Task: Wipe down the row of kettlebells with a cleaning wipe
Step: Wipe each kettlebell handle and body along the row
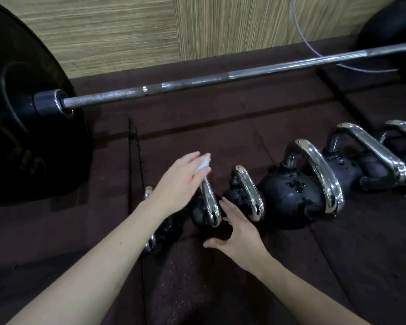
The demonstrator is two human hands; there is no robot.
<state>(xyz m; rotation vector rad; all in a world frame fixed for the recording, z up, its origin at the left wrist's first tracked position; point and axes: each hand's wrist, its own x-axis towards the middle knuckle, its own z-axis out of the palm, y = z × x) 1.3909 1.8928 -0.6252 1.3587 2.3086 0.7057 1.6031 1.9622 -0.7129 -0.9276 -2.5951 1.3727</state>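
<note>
While left hand (177,181) pinches wipe (203,164) atop second kettlebell's handle (210,202), handle runs toward viewer; right hand (238,233), fingers spread, braces alongside.

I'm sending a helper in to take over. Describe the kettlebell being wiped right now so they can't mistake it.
Start at the big black plate on the barbell's left end, then look at the floor row of kettlebells running rightward. It is the second kettlebell from the left. The left hand holds the white wipe at the top of its handle, and the right hand touches its near side.
</note>
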